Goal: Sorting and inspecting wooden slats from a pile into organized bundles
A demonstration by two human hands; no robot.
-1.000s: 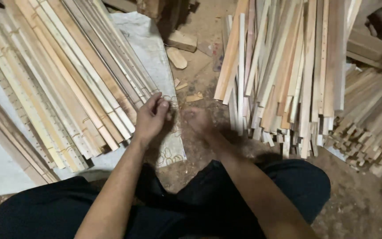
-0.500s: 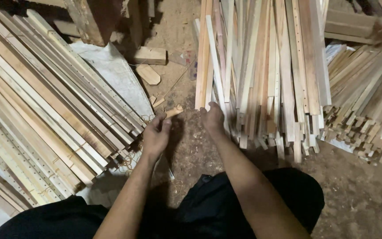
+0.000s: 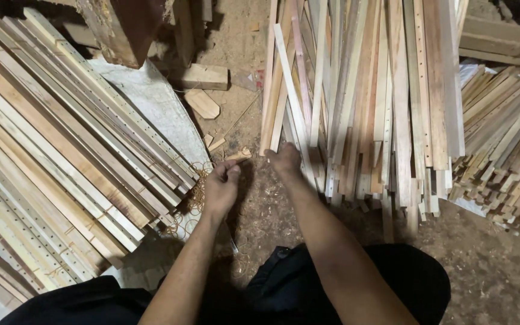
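sawdust floor (image 3: 236,36); right hand (image 3: 284,161) touches loose wooden slats (image 3: 356,90).

The room is dim and warm-toned, with soft light that seems to fall from above and slightly right, so the pale wooden slats (image 3: 362,90) catch the most brightness without any real glare. The top left corner and the bottom edge sink into near black. Both forearms throw soft shadows on the dirt floor (image 3: 489,265). The right hand (image 3: 285,159) is slightly smeared by motion; the left hand (image 3: 221,186) is sharper. Straight boards bow a little toward the frame edges.
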